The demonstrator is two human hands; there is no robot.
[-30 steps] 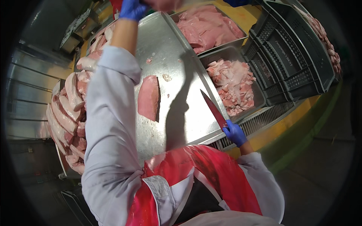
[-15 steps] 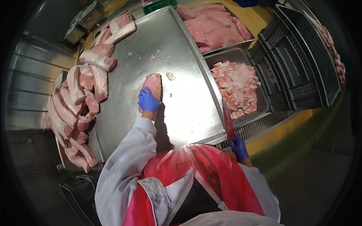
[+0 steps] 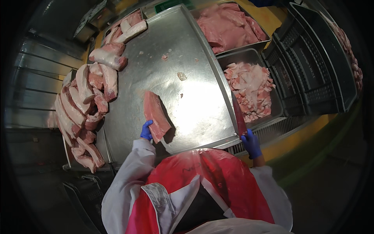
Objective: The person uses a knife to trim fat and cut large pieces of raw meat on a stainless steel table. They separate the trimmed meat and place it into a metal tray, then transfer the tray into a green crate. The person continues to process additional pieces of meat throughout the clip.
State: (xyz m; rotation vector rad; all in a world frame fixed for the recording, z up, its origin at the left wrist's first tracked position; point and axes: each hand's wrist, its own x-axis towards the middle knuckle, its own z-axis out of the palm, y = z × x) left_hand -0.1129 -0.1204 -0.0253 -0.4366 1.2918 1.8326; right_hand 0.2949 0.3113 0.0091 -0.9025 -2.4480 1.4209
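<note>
A long trimmed piece of meat (image 3: 154,115) lies on the metal table, slanting toward me. My left hand (image 3: 147,130), in a blue glove, grips its near end from the left side; its fingertips are partly hidden by the meat. At the table's right edge, my right hand (image 3: 251,144), also blue-gloved, is closed around the handle of a knife (image 3: 238,113). The blade points away from me along the rim, with a reddish sheen. Small scraps, among them a pale one (image 3: 182,76), lie on the table beyond the meat.
The metal table (image 3: 156,58) has a raised right rim. Along its left side, fat-covered meat strips (image 3: 74,105) are heaped. On the right stand a bin of pale trimmings (image 3: 251,89), a tray of large meat slabs (image 3: 230,29) and dark plastic crates (image 3: 307,66).
The meat has come nearer and turned, its near end swinging right. My left hand has shifted from its top to its near left side. My right hand still holds the knife, slightly raised.
</note>
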